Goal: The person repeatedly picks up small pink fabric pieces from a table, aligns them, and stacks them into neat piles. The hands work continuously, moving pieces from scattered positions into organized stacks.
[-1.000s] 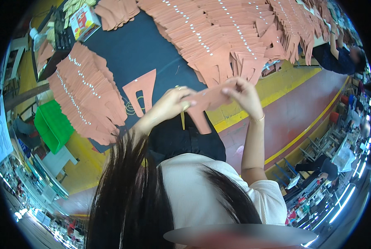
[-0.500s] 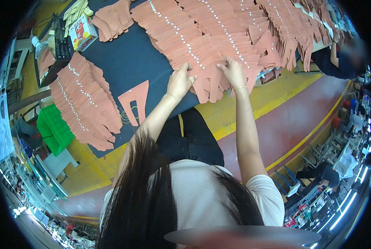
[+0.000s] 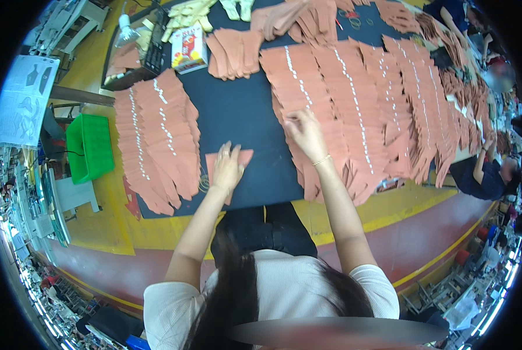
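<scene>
A single salmon-pink cut piece [image 3: 246,156] lies on the dark table top [image 3: 232,111]. My left hand [image 3: 229,167] rests on it, fingers stretched out and covering most of it. To the right, overlapping pink pieces [image 3: 337,99] form long rows dotted with small white labels. Over the left edge of these rows is my right hand [image 3: 307,135], its fingertips drawn together in a pinch. Whatever they hold, if anything, is too small to make out. Another labelled bundle of pink pieces [image 3: 159,140] lies at the left of the table.
A white, red and yellow box [image 3: 189,49] stands at the far left beside a dark tray [image 3: 138,73]. Thin loops [image 3: 204,183] lie near my left hand. A green crate [image 3: 90,147] is left of the table. Another person [image 3: 485,166] is at the right end.
My left hand has left the right-hand rows and moved left onto the single piece. My right hand has shifted from the rows' near end toward their left edge. The view has turned.
</scene>
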The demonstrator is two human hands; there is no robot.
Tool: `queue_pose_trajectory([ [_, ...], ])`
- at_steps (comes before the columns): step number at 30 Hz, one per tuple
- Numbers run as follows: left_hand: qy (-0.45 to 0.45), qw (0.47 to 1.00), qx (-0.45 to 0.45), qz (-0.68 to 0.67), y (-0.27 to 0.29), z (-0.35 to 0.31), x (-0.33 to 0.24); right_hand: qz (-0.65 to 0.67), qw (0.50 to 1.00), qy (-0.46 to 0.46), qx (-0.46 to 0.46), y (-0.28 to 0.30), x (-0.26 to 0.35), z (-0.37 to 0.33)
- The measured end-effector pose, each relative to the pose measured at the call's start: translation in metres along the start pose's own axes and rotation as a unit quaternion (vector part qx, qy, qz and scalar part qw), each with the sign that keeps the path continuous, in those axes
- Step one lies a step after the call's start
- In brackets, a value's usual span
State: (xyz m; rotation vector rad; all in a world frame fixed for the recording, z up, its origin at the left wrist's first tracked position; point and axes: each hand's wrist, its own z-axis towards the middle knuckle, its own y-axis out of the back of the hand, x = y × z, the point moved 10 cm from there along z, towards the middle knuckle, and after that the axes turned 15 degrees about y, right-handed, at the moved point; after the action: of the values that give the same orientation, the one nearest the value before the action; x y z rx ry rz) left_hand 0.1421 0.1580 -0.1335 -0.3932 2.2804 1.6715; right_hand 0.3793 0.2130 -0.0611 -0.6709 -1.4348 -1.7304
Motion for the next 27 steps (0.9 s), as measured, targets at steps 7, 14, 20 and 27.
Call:
queue_pose_trajectory([
  [7,-0.047,0.990,0.001,0.134,0.005,0.017,0.039,-0.071,0.979,0.172,0.086,-0.111,0.027,0.177],
  [14,-0.037,0.972,0.230,0.002,-0.019,0.040,0.050,-0.258,0.956,0.069,0.120,-0.145,-0.059,0.327],
  [20,-0.114,0.980,0.142,-0.080,0.058,0.135,0.025,-0.203,0.921,-0.034,0.332,-0.178,-0.121,0.361],
  [27,-0.092,0.983,0.100,-0.127,0.172,0.256,0.018,-0.205,0.836,-0.126,0.493,-0.196,-0.134,0.361],
])
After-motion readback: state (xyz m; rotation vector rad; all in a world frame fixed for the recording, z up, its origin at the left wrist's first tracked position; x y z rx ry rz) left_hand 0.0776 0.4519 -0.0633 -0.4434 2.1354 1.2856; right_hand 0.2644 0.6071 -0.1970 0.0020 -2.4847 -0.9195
